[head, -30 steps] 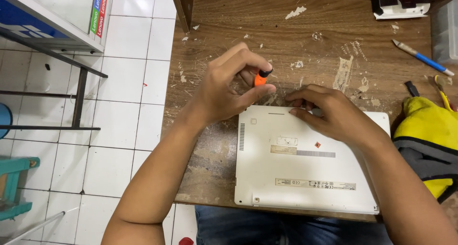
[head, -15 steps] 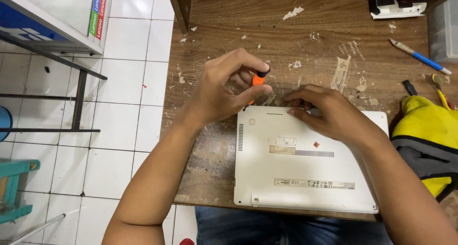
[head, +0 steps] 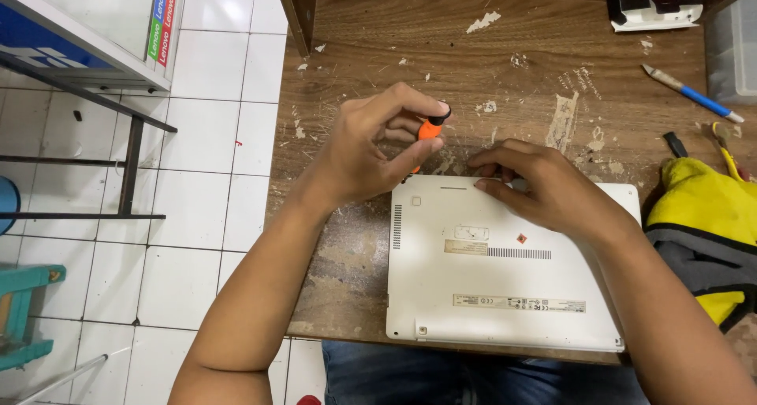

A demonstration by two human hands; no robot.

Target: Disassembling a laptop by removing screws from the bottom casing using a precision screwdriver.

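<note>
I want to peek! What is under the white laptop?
The white laptop lies bottom-up on the scratched wooden table. Only the table shows around it; whatever is beneath it is covered.

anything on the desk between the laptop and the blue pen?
Head view: only bare, scuffed desk with paint flecks between the laptop and blue pen; a small black piece lies just beside that line.

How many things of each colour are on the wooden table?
White: 1, the laptop
Orange: 1, the screwdriver in the left hand
Blue: 1, the pen
Yellow: 1, the bag
Total: 4
</note>
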